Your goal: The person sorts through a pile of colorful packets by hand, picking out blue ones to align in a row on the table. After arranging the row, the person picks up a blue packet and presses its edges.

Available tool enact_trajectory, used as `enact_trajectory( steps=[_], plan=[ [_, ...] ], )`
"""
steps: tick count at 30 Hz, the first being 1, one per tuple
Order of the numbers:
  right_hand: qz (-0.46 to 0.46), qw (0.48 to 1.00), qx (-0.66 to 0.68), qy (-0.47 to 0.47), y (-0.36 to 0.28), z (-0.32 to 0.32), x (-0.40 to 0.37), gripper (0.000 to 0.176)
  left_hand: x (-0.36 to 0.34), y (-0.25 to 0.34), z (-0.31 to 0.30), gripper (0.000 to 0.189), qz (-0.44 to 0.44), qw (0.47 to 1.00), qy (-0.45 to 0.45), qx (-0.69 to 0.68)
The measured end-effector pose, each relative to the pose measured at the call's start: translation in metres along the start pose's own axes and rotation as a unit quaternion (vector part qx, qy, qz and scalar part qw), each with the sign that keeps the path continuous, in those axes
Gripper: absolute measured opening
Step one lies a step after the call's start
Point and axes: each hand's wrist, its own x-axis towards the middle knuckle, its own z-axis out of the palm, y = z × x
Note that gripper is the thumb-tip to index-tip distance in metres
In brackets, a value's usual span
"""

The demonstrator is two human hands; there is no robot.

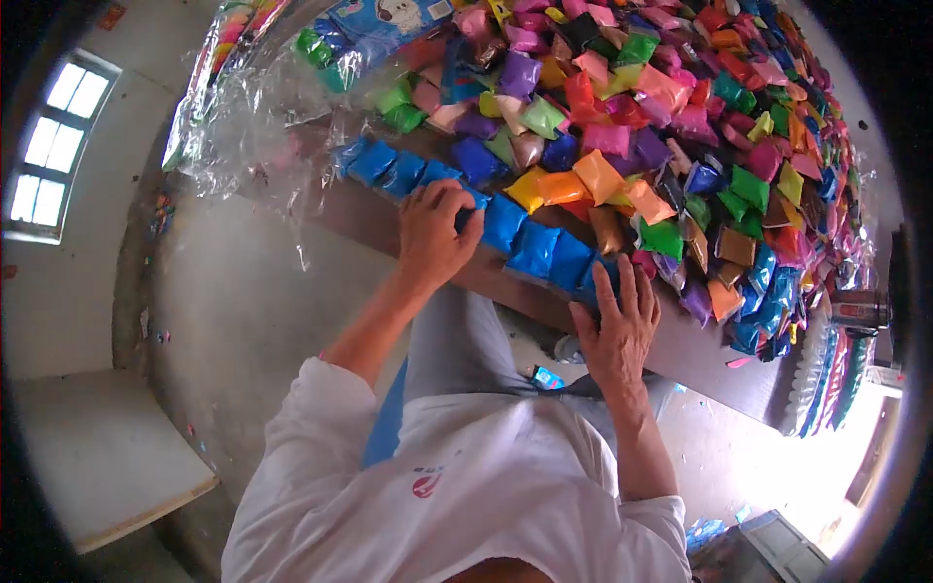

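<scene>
A strip of joined blue packets (533,249) lies along the near edge of the brown table (695,340). My left hand (437,228) rests on the strip left of its middle, its fingers curled round one blue packet. At the strip's right end, my right hand (619,316) lies with its fingers spread, the fingertips touching the last blue packet. Just behind the strip are yellow and orange packets (562,188), and a big heap of many-coloured packets (671,117) covers the table beyond.
Clear plastic bags (258,126) hang over the table's left edge. A dark cylindrical object (860,309) and long ribbed strips (826,379) are at the right end. A white board (107,457) stands at lower left, and a crate (777,549) at lower right.
</scene>
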Motion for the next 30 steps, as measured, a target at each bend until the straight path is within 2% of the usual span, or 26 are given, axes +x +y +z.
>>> enact_trajectory(
  steps=[14,22,24,28,30],
  plan=[
    [0.012,1.0,0.023,-0.006,-0.031,0.012,0.01,0.043,0.001,-0.02,0.002,0.014,0.004,1.0,0.013,0.006],
    [0.008,0.998,0.035,0.052,-0.026,0.004,0.009,0.043,-0.004,-0.029,0.0,0.012,-0.008,0.999,0.031,0.02],
    [-0.011,0.997,0.051,0.056,-0.026,0.004,0.009,0.044,-0.005,-0.025,-0.002,0.013,0.039,0.997,0.055,0.042],
    [-0.057,0.994,0.084,0.04,-0.042,0.004,0.019,0.047,-0.004,-0.015,-0.009,0.014,0.071,0.996,0.048,0.033],
    [-0.066,0.992,0.095,0.042,-0.051,0.009,0.026,0.048,-0.003,-0.005,-0.013,0.015,0.072,0.997,0.006,0.022]
  ],
)
